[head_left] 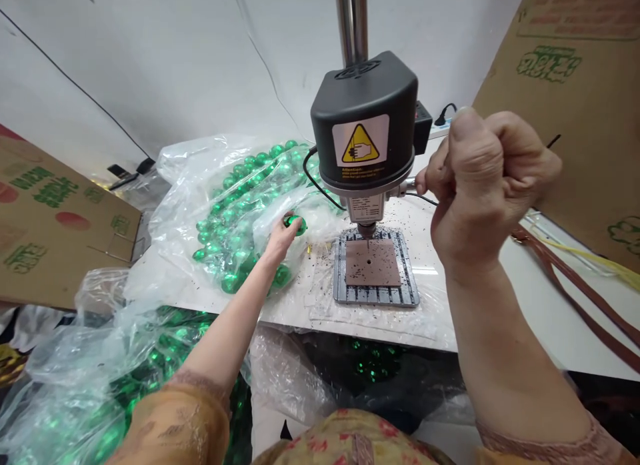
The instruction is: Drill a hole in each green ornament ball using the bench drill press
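My left hand (283,237) is closed around a shiny green ball (301,225) above the left side of the table, beside a clear plastic bag (175,205) of similar green balls (240,215). My right hand (483,178) is a fist at the feed handle (411,185) of a small black drill press (365,111); most of that handle is hidden by the fingers. Beneath the chuck (367,229) lies a brown square board (385,268) with a small hole, on the slotted metal base (410,288). Dark shavings are scattered over both.
Cardboard boxes stand at the left (95,245) and right (565,138). A brown strap (565,278) lies on the table's right side. Below the table edge, more green balls fill plastic bags (75,371). A black power cord (320,188) hangs beside the drill press.
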A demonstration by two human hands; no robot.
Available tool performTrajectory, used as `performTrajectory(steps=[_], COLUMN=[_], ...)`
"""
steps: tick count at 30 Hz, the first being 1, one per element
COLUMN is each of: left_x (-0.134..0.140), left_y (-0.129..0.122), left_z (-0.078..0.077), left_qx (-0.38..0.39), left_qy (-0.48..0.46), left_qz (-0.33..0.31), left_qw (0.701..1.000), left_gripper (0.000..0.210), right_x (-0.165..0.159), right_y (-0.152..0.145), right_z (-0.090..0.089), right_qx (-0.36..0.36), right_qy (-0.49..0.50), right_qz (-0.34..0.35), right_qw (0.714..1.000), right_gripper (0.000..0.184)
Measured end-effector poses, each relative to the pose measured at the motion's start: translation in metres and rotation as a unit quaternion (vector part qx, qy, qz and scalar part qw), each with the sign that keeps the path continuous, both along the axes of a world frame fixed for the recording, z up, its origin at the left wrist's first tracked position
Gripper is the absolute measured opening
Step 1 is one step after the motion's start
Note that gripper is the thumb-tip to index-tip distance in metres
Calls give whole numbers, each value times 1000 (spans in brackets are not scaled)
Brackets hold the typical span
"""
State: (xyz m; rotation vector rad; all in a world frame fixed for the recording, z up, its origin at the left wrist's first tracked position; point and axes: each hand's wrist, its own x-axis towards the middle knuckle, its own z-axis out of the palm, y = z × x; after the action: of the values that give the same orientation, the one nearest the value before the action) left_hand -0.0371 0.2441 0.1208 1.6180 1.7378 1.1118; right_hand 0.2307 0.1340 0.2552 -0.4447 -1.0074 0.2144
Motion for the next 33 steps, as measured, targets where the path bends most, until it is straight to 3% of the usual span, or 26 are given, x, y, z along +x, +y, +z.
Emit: performTrajectory(steps=[2, 5, 8, 12, 18, 29, 33], left_x=[13, 37, 61, 81, 90, 102, 108], left_y=[-23, -60, -83, -86, -76, -89, -95], left_z=[7, 9, -1, -23, -40, -39, -41], left_qx=[-21, -70, -72, -52, -26, 33, 49], left_qy=[-105, -226, -242, -253, -206, -68, -61], left_qz=[-31, -127, -198, -226, -251, -271, -262], left_qw=[994, 963, 947, 939, 945, 960, 962], left_gripper=[45, 55, 59, 63, 61, 56, 54], right_x=[0, -1, -1, 0, 1, -1, 0], right_y=[-1, -3, -4, -3, -3, -7, -7], right_z=[0, 1, 1, -1, -2, 0, 0], right_qx=[-7, -13, -21, -35, -37, -55, -70], right_qy=[-2, -3, -5, -21, -26, -35, -48], right_qz=[-1, -2, -7, -30, -27, -38, -56], right_qw=[1000, 1000, 1000, 999, 999, 997, 995], right_gripper=[42, 43, 43, 46, 46, 48, 50])
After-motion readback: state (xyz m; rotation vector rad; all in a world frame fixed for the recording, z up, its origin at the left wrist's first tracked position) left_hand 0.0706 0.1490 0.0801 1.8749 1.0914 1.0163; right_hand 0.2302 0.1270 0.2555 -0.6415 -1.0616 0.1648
